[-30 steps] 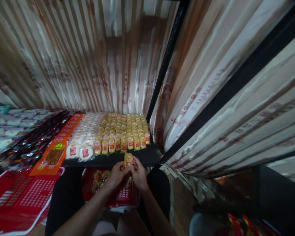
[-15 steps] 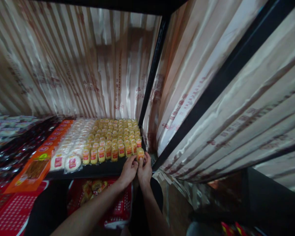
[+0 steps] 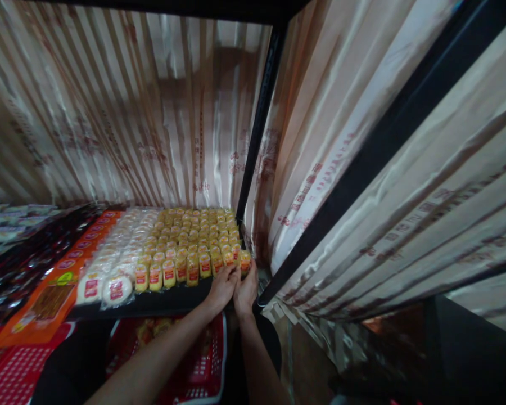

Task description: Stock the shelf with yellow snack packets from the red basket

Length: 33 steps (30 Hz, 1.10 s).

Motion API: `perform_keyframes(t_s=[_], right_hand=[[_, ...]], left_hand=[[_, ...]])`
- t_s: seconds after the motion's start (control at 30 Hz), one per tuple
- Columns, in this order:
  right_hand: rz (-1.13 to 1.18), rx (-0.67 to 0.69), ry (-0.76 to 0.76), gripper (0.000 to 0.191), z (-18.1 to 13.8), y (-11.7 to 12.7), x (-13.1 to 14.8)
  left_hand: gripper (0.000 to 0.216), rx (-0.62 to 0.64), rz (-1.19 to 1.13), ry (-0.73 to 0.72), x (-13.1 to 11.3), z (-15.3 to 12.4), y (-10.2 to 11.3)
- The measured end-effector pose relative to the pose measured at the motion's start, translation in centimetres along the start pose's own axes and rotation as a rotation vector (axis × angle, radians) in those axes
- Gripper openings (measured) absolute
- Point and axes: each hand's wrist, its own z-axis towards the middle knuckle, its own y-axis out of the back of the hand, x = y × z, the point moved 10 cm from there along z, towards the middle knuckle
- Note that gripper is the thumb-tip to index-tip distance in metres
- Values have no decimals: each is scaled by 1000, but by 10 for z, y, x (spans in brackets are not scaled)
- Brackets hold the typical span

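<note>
At the right end of the front row, a small yellow packaged cake (image 3: 244,260) with a red and orange label stands upright in my right hand (image 3: 245,289), its fingers closed around the lower part. My left hand (image 3: 223,288) is right beside it, fingers curled together against the front of the row; what its fingertips grip is hidden. Several rows of the same yellow cakes (image 3: 193,267) stand close together on the black shelf (image 3: 164,301). White round packaged cakes (image 3: 117,289) lie in columns to their left.
Left of the white cakes are an orange snack packet (image 3: 46,304) and dark shiny packets (image 3: 12,270). Below the shelf, a red basket (image 3: 213,360) holds yellow packages. Another red basket (image 3: 12,371) is at lower left. A black post (image 3: 259,129) and pleated curtain (image 3: 185,112) bound the shelf.
The held cake has moved slightly right and up against the end of the front row. My left fingers have shifted from the cake's front to its left side. The view has tilted slightly.
</note>
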Motion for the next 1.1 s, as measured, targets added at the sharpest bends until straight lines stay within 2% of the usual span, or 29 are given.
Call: perform_keyframes(t_s=[0.1, 0.4, 0.67, 0.83, 0.97, 1.1], right_hand=[[-14, 24, 32, 54, 4, -6, 2], [-36, 130, 63, 54, 4, -23, -4], [-36, 90, 85, 52, -1, -21, -7], [-28, 106, 85, 51, 1, -20, -5], [-15, 142, 129, 49, 2, -21, 3], [-26, 134, 104, 50, 0, -22, -1]], left_hand=[[34, -20, -6, 43, 8, 1, 5], [33, -23, 0, 36, 12, 3, 8], [29, -56, -44, 61, 14, 0, 14], [33, -43, 39, 51, 12, 0, 16], [33, -39, 45, 46, 14, 1, 15], [33, -51, 32, 46, 16, 2, 16]])
